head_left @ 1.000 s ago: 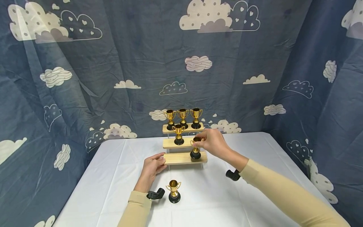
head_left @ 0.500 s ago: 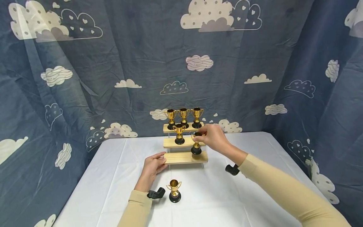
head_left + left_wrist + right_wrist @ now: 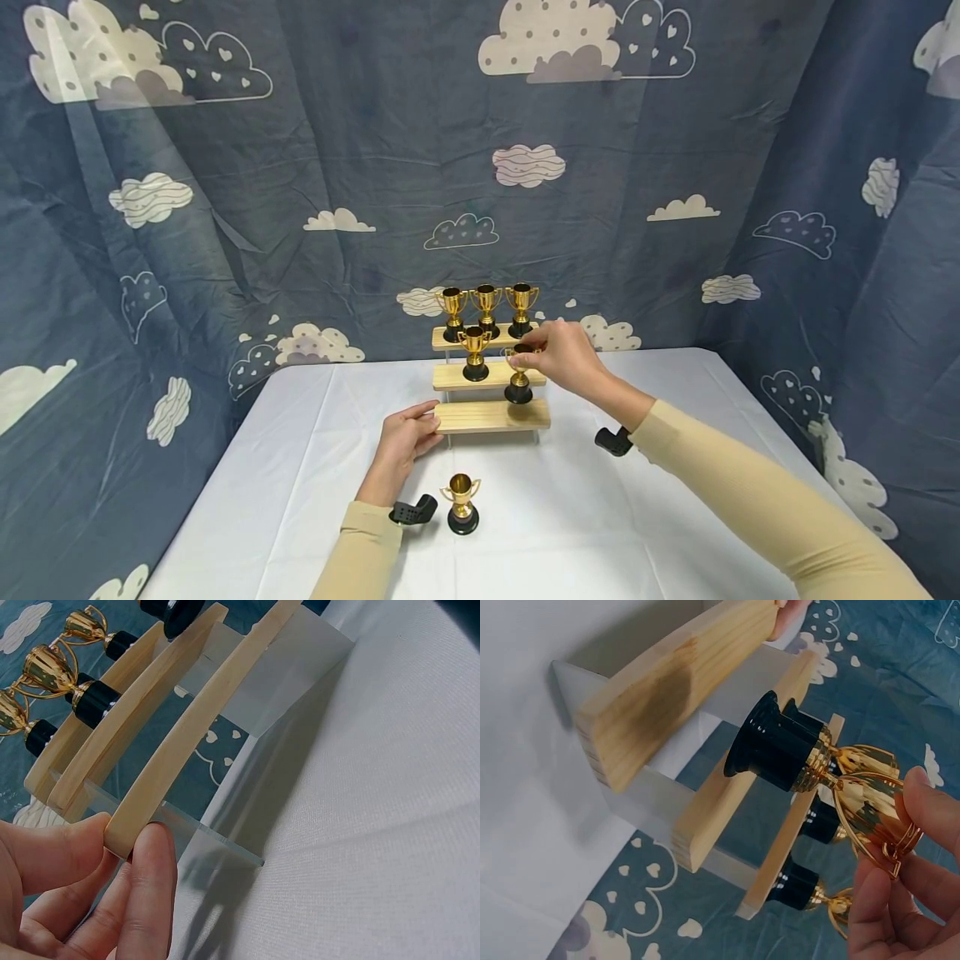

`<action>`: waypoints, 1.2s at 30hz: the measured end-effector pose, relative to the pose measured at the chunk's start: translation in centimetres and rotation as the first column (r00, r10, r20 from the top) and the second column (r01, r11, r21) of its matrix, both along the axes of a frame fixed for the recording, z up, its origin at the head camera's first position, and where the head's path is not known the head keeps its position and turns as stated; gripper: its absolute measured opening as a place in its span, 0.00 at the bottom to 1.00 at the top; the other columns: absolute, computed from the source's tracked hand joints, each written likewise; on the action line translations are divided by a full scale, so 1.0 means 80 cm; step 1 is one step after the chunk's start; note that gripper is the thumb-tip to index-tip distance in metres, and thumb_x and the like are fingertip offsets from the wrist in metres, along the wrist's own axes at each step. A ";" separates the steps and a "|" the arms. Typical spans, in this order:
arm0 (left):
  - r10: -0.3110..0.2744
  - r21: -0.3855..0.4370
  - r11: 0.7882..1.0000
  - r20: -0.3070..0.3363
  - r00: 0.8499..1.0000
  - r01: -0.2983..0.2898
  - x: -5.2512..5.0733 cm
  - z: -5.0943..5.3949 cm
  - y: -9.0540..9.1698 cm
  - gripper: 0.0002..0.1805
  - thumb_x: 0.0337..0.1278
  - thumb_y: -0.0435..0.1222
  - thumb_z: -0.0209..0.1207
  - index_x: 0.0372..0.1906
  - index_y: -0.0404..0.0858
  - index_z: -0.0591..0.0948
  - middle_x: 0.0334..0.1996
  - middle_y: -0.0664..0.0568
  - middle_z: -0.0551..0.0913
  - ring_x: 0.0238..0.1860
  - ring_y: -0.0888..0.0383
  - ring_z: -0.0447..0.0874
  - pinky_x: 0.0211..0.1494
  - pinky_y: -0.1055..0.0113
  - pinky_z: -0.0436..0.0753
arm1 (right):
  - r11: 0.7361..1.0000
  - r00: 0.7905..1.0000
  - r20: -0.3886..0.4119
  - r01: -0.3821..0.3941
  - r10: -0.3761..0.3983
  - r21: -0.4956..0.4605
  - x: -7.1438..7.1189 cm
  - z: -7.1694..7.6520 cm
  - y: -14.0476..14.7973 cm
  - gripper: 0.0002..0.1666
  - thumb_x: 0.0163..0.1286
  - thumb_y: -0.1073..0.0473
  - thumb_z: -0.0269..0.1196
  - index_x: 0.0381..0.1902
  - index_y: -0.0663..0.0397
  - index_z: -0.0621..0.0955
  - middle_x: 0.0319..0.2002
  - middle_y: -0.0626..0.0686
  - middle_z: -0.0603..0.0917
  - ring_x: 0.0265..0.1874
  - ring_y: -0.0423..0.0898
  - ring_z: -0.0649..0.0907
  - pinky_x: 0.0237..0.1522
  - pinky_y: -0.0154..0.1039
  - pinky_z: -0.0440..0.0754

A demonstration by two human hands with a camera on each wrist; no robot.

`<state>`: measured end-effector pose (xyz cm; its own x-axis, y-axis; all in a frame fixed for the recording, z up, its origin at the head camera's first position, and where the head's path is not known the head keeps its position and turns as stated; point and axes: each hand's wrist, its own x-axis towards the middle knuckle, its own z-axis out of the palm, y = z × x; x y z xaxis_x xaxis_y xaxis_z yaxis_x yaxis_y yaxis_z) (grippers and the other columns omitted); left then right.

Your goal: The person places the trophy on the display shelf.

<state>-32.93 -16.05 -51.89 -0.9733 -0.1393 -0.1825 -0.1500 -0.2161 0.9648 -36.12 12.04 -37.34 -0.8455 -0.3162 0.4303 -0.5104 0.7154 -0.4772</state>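
Observation:
My right hand (image 3: 566, 358) pinches a small gold trophy (image 3: 519, 390) by its cup and handles. In the right wrist view the trophy's black base (image 3: 776, 742) hangs clear of the lowest wooden step, near the middle one. With thumb and fingers, my left hand (image 3: 401, 439) grips the left end of the lowest step (image 3: 180, 742) of a three-tier stand (image 3: 487, 417). One trophy (image 3: 475, 354) stands left on the middle step (image 3: 450, 379). Three more trophies line the top step, among them the right-hand trophy (image 3: 521, 310).
Another trophy (image 3: 462, 502) stands upright on the white tablecloth (image 3: 585, 533), in front of the stand and right of my left wrist. Clear side panels (image 3: 214, 836) hold up the steps. A blue cloud-print curtain (image 3: 375, 167) hangs behind and on both sides.
My right hand has lifted the trophy from the lowest step up toward the middle one. My left hand keeps its grip on the lowest step.

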 end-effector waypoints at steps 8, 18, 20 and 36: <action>-0.010 0.002 1.000 -0.018 1.000 0.010 0.000 -0.002 -0.002 0.22 0.57 0.22 0.63 0.58 0.31 0.83 0.41 0.41 0.84 0.35 0.54 0.87 0.37 0.68 0.89 | 1.000 1.000 0.003 -0.016 0.016 0.002 -0.004 0.005 -0.004 0.21 0.56 0.46 0.78 0.43 0.52 0.91 0.36 0.48 0.89 0.27 0.39 0.83 0.27 0.38 0.83; -0.005 -0.006 1.000 -0.013 1.000 0.005 0.002 0.000 -0.001 0.22 0.58 0.22 0.63 0.59 0.31 0.82 0.41 0.42 0.84 0.33 0.57 0.86 0.38 0.67 0.89 | 1.000 0.999 -0.032 -0.015 0.015 0.022 -0.015 0.010 -0.008 0.19 0.56 0.48 0.78 0.41 0.52 0.91 0.33 0.48 0.88 0.26 0.41 0.80 0.25 0.39 0.81; -0.005 -0.006 1.000 -0.016 1.000 0.005 0.002 0.000 -0.001 0.22 0.58 0.22 0.63 0.59 0.31 0.82 0.41 0.42 0.83 0.33 0.57 0.86 0.38 0.67 0.89 | 0.999 0.999 -0.038 -0.016 0.017 0.029 -0.017 0.010 -0.009 0.18 0.57 0.47 0.78 0.41 0.52 0.91 0.32 0.49 0.87 0.25 0.41 0.80 0.24 0.39 0.80; -0.059 0.020 0.998 -0.008 0.998 0.059 -0.001 0.002 -0.004 0.26 0.59 0.21 0.62 0.64 0.28 0.77 0.44 0.41 0.83 0.35 0.57 0.86 0.45 0.62 0.90 | 0.999 1.000 -0.025 0.013 -0.012 0.034 -0.038 0.008 -0.016 0.20 0.56 0.46 0.78 0.41 0.53 0.91 0.34 0.50 0.89 0.27 0.43 0.84 0.29 0.42 0.86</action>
<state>-32.97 -16.39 -51.71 -0.9810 -0.0781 -0.1779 -0.1563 -0.2269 0.9613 -39.18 10.75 -36.69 -0.8388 -0.3205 0.4401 -0.5126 0.7373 -0.4401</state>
